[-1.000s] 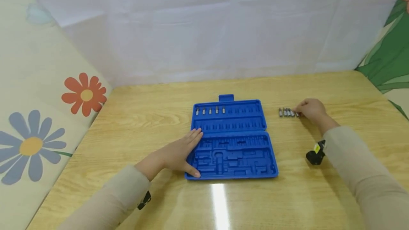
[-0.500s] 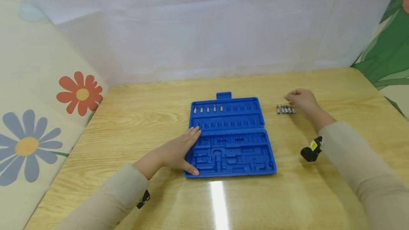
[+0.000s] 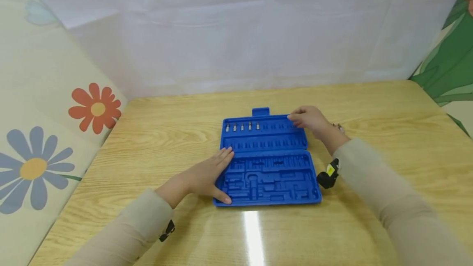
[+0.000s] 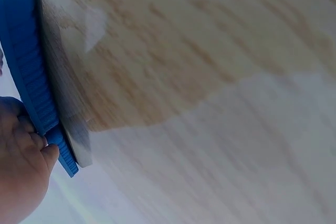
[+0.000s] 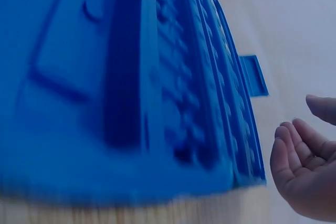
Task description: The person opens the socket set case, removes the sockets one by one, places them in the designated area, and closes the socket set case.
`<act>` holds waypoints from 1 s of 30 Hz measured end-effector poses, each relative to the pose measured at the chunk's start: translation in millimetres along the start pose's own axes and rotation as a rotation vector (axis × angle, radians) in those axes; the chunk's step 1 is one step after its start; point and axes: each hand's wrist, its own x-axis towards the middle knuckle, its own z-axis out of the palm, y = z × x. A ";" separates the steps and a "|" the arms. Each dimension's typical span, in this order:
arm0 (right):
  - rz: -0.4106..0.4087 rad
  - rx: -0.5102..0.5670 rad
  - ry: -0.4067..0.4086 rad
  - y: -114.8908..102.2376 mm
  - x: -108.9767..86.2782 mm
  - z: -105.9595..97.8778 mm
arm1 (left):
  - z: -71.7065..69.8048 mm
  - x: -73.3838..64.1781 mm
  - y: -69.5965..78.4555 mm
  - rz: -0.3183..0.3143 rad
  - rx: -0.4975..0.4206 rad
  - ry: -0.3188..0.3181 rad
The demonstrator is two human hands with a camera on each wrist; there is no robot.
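An open blue plastic bit case (image 3: 269, 153) lies flat on the table. Several short metal screwdriver bits (image 3: 242, 127) stand in a row at the left of its far upper slots. My left hand (image 3: 207, 175) rests on the case's left edge, fingers straight and thumb spread toward the near corner; the left wrist view shows it against the blue side wall (image 4: 29, 56). My right hand (image 3: 310, 119) is over the case's far right corner. In the right wrist view its fingers (image 5: 302, 150) are loosely bent, thumb apart, with nothing visible between them.
A few loose bits (image 3: 340, 128) lie right of the case, mostly hidden behind the right wrist. The latch tab (image 3: 260, 111) sticks out from the far rim. The wooden table (image 3: 166, 134) ends at a white cloth (image 3: 207, 44) behind.
My right hand has lifted off the loose bits and moved left to the case's far right corner. The left hand has stayed on the case.
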 end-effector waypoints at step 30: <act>0.036 -0.554 0.028 -32.4 43.0 94.4 | 3.2 0.0 1.9 -0.032 0.008 -0.004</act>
